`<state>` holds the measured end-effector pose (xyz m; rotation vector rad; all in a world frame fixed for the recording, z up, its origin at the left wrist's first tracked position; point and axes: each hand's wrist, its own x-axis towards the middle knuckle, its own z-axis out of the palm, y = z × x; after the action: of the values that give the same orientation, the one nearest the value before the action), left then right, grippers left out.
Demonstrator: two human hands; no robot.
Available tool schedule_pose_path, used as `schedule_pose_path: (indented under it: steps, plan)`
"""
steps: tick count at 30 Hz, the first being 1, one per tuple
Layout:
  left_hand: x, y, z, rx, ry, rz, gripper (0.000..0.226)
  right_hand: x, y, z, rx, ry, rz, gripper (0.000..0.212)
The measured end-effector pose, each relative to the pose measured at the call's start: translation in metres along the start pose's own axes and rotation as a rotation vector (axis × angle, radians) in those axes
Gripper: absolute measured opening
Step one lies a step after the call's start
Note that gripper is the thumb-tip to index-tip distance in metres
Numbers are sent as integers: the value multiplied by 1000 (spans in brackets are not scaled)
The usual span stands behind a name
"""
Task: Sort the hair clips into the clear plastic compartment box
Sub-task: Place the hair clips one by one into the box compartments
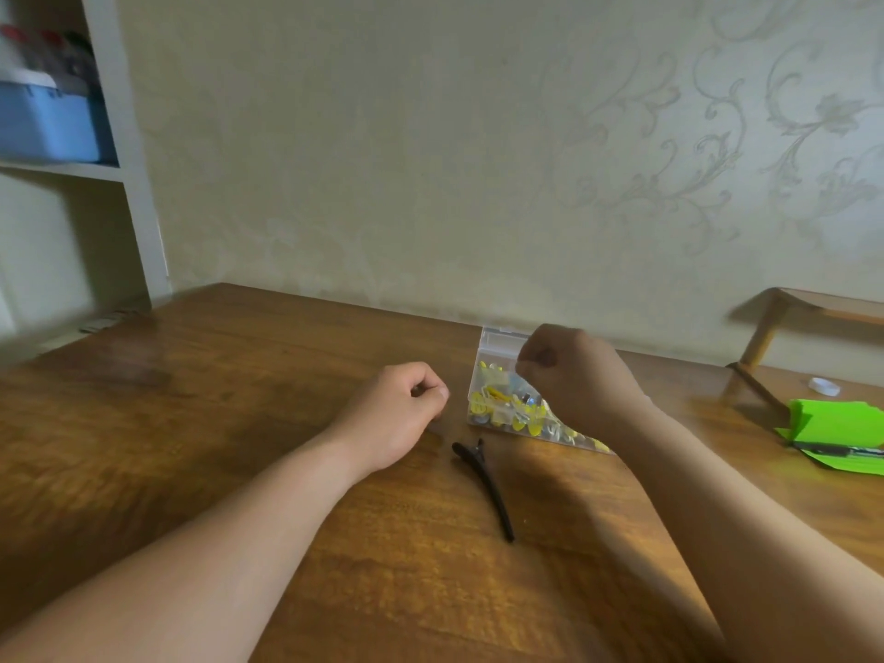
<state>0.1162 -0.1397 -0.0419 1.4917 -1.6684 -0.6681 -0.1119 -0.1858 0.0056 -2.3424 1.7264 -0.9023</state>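
Your right hand point(574, 375) is curled into a loose fist over the far side of the clear box point(497, 399); the fingers are bunched as if pinching something small, but you cannot tell from here whether a clip is between them. Your left hand point(397, 409) is also curled shut, resting on the table point(191, 423) just left of the box, and nothing shows in it. The box sits near the far edge of the table, its compartments already holding a jumble of yellow clips point(483, 404) with some pale ones among them; your right forearm hides its right part.

One long black clip point(483, 485) lies loose on the wood between your forearms, just this side of the box; that looks like the piece left to sort. If your right hand does hold a clip, lower it over a compartment of like pieces before you let go; steady the box with your left hand so it does not slide on the smooth top. For the black clip, take it by the hinged end nearest the box; it is long, so it may need the widest compartment or a diagonal lie.

The table is brown wood with a glossy grain; a patterned pale wall stands behind it; a white shelf point(124, 174) with a blue bin point(48, 122) is at the left; green paper point(842, 433) lies at the right.
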Motion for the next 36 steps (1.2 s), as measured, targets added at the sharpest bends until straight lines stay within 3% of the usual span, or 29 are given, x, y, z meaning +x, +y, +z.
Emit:
schedule_pose_path:
  steps: [4, 8, 12, 14, 17, 22, 24, 26, 30, 36]
  plan:
    - [-2, 4, 0, 27, 2, -8, 17, -26, -10, -13, 86, -25, -58, 8]
    - [-4, 3, -1, 41, 13, -11, 17, -50, -26, -12, 128, -312, -124, 15]
    - [-4, 1, -1, 29, 43, -10, 19, -60, -35, 5, -115, -435, -187, 36]
    - [-3, 1, 0, 23, 40, -15, 18, -61, -37, 14, -174, -414, -243, 30]
    - [-2, 1, 1, 8, 39, -11, 19, -61, -37, 20, -77, -376, -241, 14]
    - [-11, 9, -3, -116, 59, 69, 37, -52, -30, 5, 407, -87, -64, 18]
    - [-18, 13, -5, -129, 24, 113, 53, -50, -27, -1, 602, -43, 6, 25]
    - [-24, 18, -4, -108, -23, 153, 60, -48, -26, -2, 751, -12, 39, 18]
    - [-28, 28, 3, -93, -98, 208, 33, -47, -25, 3, 1052, 28, 78, 5]
    - [-24, 21, 5, -68, -38, 191, 25, -48, -27, 8, 1018, 101, 95, 6]
